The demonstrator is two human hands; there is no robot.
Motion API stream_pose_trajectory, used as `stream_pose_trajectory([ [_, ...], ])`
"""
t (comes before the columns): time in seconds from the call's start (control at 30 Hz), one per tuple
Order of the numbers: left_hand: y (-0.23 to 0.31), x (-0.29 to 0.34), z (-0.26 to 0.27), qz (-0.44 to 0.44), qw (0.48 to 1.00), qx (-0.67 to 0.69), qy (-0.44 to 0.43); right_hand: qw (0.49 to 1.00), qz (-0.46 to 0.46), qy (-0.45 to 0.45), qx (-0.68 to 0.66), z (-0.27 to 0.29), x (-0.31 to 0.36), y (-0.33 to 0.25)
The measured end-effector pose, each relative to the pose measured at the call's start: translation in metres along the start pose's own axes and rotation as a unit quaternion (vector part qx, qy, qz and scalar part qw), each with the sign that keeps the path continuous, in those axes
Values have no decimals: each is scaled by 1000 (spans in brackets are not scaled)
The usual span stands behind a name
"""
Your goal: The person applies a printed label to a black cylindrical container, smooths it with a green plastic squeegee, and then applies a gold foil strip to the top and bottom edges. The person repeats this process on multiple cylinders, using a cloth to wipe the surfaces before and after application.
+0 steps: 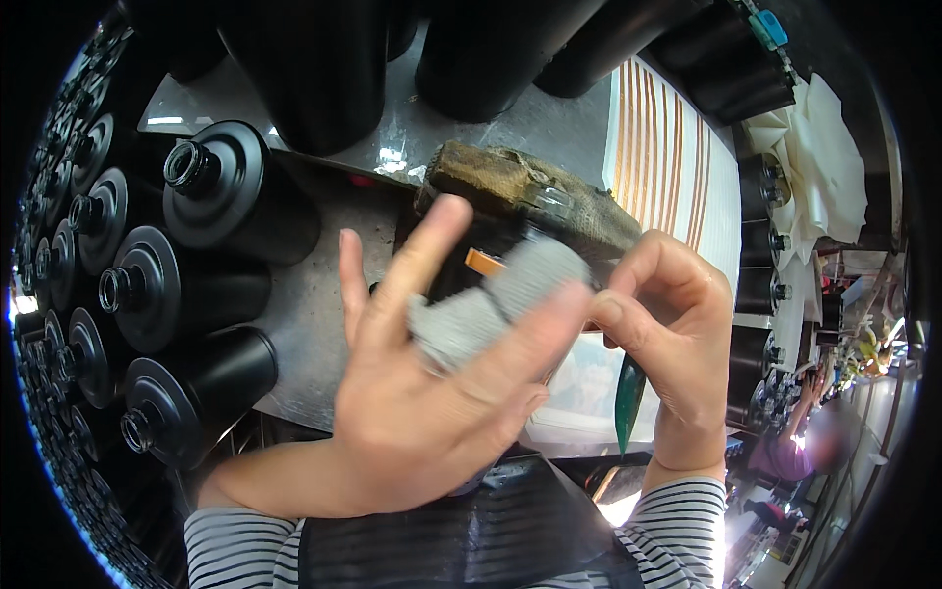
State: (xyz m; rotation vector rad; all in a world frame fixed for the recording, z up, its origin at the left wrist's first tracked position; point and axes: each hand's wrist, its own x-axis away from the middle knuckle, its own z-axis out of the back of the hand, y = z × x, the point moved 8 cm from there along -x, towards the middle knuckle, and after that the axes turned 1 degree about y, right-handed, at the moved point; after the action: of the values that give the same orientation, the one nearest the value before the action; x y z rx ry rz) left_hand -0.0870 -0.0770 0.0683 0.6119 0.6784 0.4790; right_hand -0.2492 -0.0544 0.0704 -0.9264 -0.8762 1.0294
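My left hand [422,402] is slightly blurred, with its fingers stretched and spread. Soft grey cloth [538,277] sits about its middle finger in two pieces; whether it is wrapped or just lies there I cannot tell. At the left fingertips my right hand [677,324] pinches thumb and index finger together on something too small to make out. Below the right thumb hangs a pointed dark green strip [629,404]; its upper end is hidden. Just beyond both hands lies a worn, cloth-covered block [481,175], with a small orange piece [485,261] near it.
Black cylinders with threaded necks [186,285] are crowded along the left, and more black cylinders [304,69] stand at the far side. A white sheet with brown stripes [677,147] lies at the right rear. Crumpled pale paper [819,147] and a person in purple [785,454] are farther right.
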Motion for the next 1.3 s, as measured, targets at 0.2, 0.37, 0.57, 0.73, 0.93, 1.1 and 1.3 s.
stream_pose_trajectory([
  [0.2, -42, 22, -17, 197, 904, 378, 35, 1000, 19, -15, 3, -2, -2, -1],
  [0.37, -14, 8, 2, 85, 992, 87, -20, 1000, 1, -21, -7, -2, -2, 2],
  [0.57, 12, -2, -5, 27, 995, -91, -22, 999, 4, -20, -33, -1, -1, 0],
  [0.73, 19, -12, -2, -3, 997, -36, -65, 998, 55, -24, 34, 4, 0, -4],
  [0.93, -36, 21, -23, 229, 913, 334, -54, 997, 15, -43, -66, 0, 2, 5],
  [1.1, -15, 19, -11, 70, 994, 64, -58, 996, 45, -47, -56, 0, 1, 4],
  [1.3, 26, -8, -9, 18, 986, -147, -77, 998, 6, -36, -60, 5, 3, 5],
])
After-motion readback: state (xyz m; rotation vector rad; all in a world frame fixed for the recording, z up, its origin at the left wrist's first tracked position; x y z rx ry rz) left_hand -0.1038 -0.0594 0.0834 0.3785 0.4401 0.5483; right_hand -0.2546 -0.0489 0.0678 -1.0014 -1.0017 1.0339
